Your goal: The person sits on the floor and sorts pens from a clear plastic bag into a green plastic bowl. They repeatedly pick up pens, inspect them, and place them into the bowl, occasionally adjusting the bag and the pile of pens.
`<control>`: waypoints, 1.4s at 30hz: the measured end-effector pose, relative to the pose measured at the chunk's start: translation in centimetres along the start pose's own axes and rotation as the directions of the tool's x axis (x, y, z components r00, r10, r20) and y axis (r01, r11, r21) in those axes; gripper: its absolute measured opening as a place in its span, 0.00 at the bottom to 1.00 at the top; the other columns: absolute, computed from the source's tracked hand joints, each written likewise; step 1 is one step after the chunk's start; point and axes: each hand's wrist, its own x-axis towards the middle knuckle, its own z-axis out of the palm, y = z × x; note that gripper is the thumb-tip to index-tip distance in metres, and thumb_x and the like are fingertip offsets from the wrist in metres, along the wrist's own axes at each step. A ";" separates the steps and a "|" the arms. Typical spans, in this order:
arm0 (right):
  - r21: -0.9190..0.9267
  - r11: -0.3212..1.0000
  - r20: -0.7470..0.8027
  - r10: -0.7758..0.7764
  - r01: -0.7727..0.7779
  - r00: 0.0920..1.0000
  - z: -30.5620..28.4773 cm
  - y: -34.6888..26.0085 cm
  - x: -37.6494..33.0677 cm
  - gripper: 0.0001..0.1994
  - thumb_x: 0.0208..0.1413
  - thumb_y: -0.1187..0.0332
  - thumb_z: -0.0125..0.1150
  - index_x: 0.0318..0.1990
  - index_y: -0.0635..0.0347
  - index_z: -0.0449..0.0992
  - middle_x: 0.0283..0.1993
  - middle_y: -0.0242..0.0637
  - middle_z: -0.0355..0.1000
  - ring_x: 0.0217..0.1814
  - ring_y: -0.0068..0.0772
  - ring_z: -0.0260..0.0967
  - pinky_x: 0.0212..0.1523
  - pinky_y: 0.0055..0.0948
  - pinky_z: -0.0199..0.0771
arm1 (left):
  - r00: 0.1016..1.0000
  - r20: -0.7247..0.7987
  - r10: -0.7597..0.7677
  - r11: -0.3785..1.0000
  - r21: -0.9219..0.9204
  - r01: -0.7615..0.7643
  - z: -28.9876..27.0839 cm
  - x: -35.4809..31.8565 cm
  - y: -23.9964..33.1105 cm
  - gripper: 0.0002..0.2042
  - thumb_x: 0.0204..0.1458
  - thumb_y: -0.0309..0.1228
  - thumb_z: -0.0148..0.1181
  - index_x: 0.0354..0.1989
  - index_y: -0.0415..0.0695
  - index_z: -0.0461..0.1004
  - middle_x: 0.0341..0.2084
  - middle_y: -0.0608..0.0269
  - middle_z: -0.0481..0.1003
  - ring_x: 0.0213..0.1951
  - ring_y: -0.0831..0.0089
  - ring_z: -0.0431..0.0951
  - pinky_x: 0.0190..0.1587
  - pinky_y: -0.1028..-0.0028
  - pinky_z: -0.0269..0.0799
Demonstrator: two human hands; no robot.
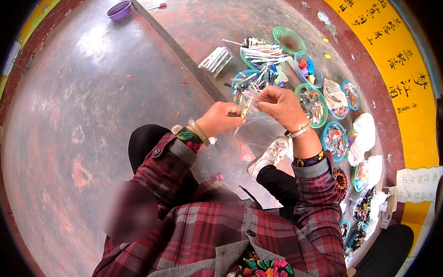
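1. Head view looks straight down on a person in a red plaid shirt (225, 236) seated on a worn reddish floor (84, 119), both forearms raised in front of the body.
2. Left hand (223, 118) is closed, its fingertips pinching the left edge of a small clear plastic bag (247, 108); a pale green bangle (199, 132) sits on that wrist.
3. Right hand (281, 104) is curled over the bag's right edge, gripping it from above; a light wristband (299, 132) circles that wrist.
4. Between the two hands, the bag hangs in the air, and a thin yellowish item shows inside it; what it is cannot be told.
5. Just beyond the hands, on the far right, shallow green and blue dishes (312, 103) hold pens, beads and small coloured bits.
6. A silvery bundle (216, 60) lies left of those dishes, and a purple bowl (119, 10) stands well apart at the far left.
7. A white shoe (268, 156) rests on the floor near the right forearm.
8. More dishes and white bags run down the right side beside a yellow banner (400, 83).
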 end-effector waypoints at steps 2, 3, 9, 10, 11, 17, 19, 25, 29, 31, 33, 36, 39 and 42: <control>-0.036 0.999 0.039 0.001 0.000 0.999 0.1 0.3 0.1 0.06 0.43 0.72 0.61 0.27 0.64 0.73 0.22 0.26 0.66 0.26 0.14 0.60 0.27 0.19 0.62 | 1.000 -0.005 -0.023 0.998 0.056 0.023 0.0 0.0 0.0 0.09 0.49 0.26 0.59 0.38 0.36 0.73 0.27 0.72 0.73 0.30 0.85 0.70 0.34 0.81 0.67; -0.055 0.999 0.058 0.002 0.001 0.998 0.2 0.5 0.2 0.05 0.44 0.73 0.62 0.27 0.63 0.73 0.23 0.24 0.67 0.27 0.13 0.61 0.27 0.17 0.62 | 1.000 -0.005 -0.030 0.996 0.078 0.030 -0.1 0.0 0.0 0.10 0.49 0.26 0.59 0.38 0.36 0.73 0.27 0.72 0.73 0.30 0.85 0.70 0.34 0.81 0.67; 0.009 1.000 0.030 -0.003 0.003 1.000 1.0 1.8 0.7 0.05 0.44 0.74 0.60 0.29 0.63 0.72 0.25 0.26 0.69 0.27 0.14 0.63 0.28 0.18 0.63 | 0.999 -0.035 -0.018 0.994 -0.107 0.014 0.4 -0.4 1.0 0.08 0.48 0.24 0.57 0.37 0.37 0.71 0.27 0.67 0.73 0.30 0.80 0.74 0.33 0.78 0.72; 0.040 0.999 0.025 0.007 -0.008 1.000 1.0 1.7 0.8 0.05 0.43 0.73 0.60 0.28 0.64 0.72 0.24 0.27 0.69 0.27 0.15 0.62 0.28 0.19 0.63 | 0.998 -0.059 0.013 0.984 -0.179 -0.023 0.4 -0.5 0.8 0.07 0.48 0.24 0.56 0.36 0.38 0.70 0.27 0.66 0.73 0.30 0.79 0.74 0.33 0.77 0.73; 0.071 0.997 0.021 0.016 -0.018 1.000 1.1 1.7 0.8 0.05 0.43 0.73 0.59 0.27 0.65 0.73 0.23 0.28 0.68 0.26 0.16 0.62 0.28 0.20 0.63 | 0.998 -0.061 0.022 0.985 -0.172 -0.032 0.3 -0.6 0.7 0.06 0.49 0.24 0.56 0.35 0.38 0.70 0.27 0.66 0.74 0.30 0.78 0.75 0.33 0.77 0.73; 0.254 0.967 0.006 0.013 -0.014 1.000 -0.1 2.6 2.1 0.04 0.46 0.74 0.59 0.29 0.64 0.75 0.25 0.28 0.71 0.26 0.17 0.65 0.29 0.19 0.65 | 0.981 -0.184 -0.057 0.991 -0.129 0.033 -0.9 -0.5 2.2 0.05 0.53 0.29 0.56 0.32 0.41 0.70 0.29 0.66 0.74 0.31 0.78 0.75 0.33 0.78 0.73; 0.323 0.945 -0.081 0.082 -0.051 0.993 -1.5 3.4 3.2 0.04 0.48 0.72 0.60 0.30 0.64 0.76 0.26 0.30 0.72 0.26 0.18 0.67 0.29 0.18 0.67 | 0.941 -0.333 -0.056 0.991 -0.131 0.013 -1.9 -0.5 2.3 0.06 0.53 0.31 0.56 0.32 0.42 0.71 0.29 0.66 0.74 0.32 0.78 0.75 0.33 0.78 0.73; -0.055 0.972 -0.271 0.207 -0.230 0.940 -4.3 18.2 6.5 0.08 0.42 0.67 0.61 0.28 0.62 0.78 0.26 0.35 0.75 0.23 0.22 0.70 0.27 0.24 0.70 | 0.852 -0.519 0.068 0.968 -0.172 -0.182 -3.7 0.8 3.0 0.05 0.53 0.28 0.55 0.35 0.41 0.72 0.30 0.66 0.74 0.34 0.77 0.75 0.36 0.77 0.74; -0.418 0.852 -0.251 0.225 -0.315 0.941 -0.3 22.9 6.9 0.11 0.39 0.62 0.59 0.30 0.55 0.79 0.30 0.43 0.75 0.33 0.39 0.73 0.36 0.34 0.71 | 0.836 -0.545 0.071 0.966 -0.172 -0.195 -4.3 1.0 1.0 0.05 0.53 0.27 0.55 0.35 0.40 0.72 0.30 0.66 0.74 0.34 0.76 0.75 0.38 0.76 0.74; -0.526 0.803 -0.250 0.170 -0.281 0.953 1.9 23.5 7.7 0.10 0.39 0.64 0.59 0.30 0.56 0.78 0.30 0.43 0.74 0.33 0.40 0.73 0.36 0.35 0.71 | 0.834 -0.551 0.031 0.969 -0.189 -0.160 -4.2 0.8 1.0 0.05 0.53 0.27 0.55 0.36 0.40 0.72 0.30 0.65 0.74 0.34 0.76 0.75 0.37 0.76 0.74; -0.566 0.786 -0.261 0.114 -0.248 0.959 3.4 23.9 8.6 0.11 0.39 0.63 0.59 0.30 0.56 0.78 0.32 0.44 0.73 0.38 0.44 0.71 0.40 0.38 0.70 | 0.837 -0.547 -0.006 0.969 -0.209 -0.129 -3.8 0.9 1.1 0.05 0.53 0.27 0.55 0.36 0.40 0.72 0.30 0.66 0.74 0.33 0.76 0.76 0.37 0.76 0.74; -0.681 0.674 -0.268 0.132 -0.285 0.954 5.8 22.6 9.8 0.12 0.41 0.62 0.60 0.33 0.57 0.77 0.36 0.45 0.72 0.42 0.46 0.70 0.44 0.40 0.70 | 0.841 -0.540 -0.048 0.969 -0.228 -0.091 -3.6 0.9 0.8 0.06 0.53 0.28 0.55 0.37 0.41 0.72 0.30 0.67 0.74 0.33 0.76 0.76 0.37 0.76 0.74; -0.766 0.564 -0.278 0.143 -0.309 0.950 7.2 22.1 10.6 0.12 0.44 0.62 0.58 0.35 0.57 0.77 0.40 0.44 0.72 0.44 0.46 0.69 0.46 0.40 0.70 | 0.846 -0.527 -0.078 0.971 -0.232 -0.055 -3.6 0.9 0.6 0.07 0.53 0.28 0.56 0.38 0.41 0.73 0.31 0.68 0.74 0.35 0.77 0.76 0.37 0.76 0.74; -0.754 0.567 -0.311 0.137 -0.332 0.941 7.8 22.1 10.6 0.11 0.46 0.65 0.56 0.36 0.57 0.75 0.41 0.43 0.72 0.48 0.45 0.68 0.47 0.40 0.70 | 0.865 -0.498 -0.057 0.969 -0.237 -0.072 -3.6 1.0 0.5 0.08 0.53 0.28 0.55 0.40 0.41 0.73 0.33 0.68 0.73 0.36 0.77 0.75 0.38 0.75 0.74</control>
